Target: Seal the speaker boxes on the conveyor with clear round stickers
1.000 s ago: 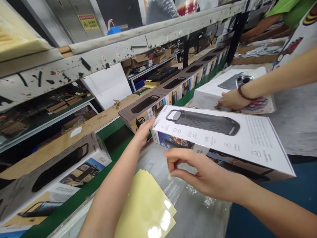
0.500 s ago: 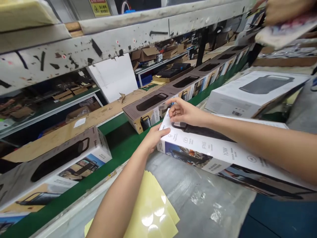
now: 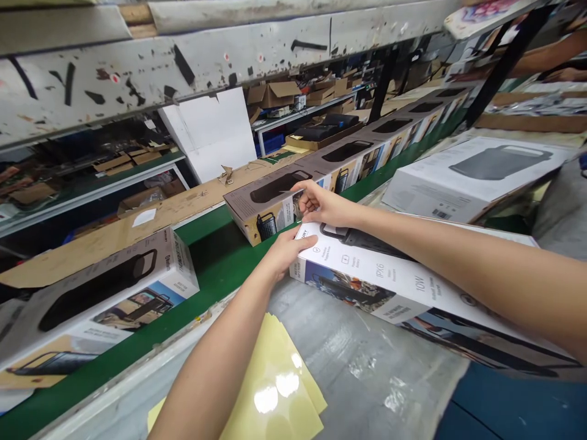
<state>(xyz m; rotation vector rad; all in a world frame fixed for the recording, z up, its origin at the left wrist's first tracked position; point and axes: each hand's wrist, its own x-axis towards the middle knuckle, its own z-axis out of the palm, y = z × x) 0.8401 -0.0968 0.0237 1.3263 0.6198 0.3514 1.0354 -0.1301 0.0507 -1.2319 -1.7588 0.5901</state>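
Right hand (image 3: 326,205) now off white carton (image 3: 367,269)

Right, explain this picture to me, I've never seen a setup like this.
This is one view from a camera on a person's head, looking down at their own arms. The left hand rests on a white box lying on a grey bench. The right hand hovers just beyond it, near a brown-topped box on a green conveyor belt; whether it holds something small, I cannot tell. A yellow sheet of round stickers lies by the left arm. Another person's arm shows top right.
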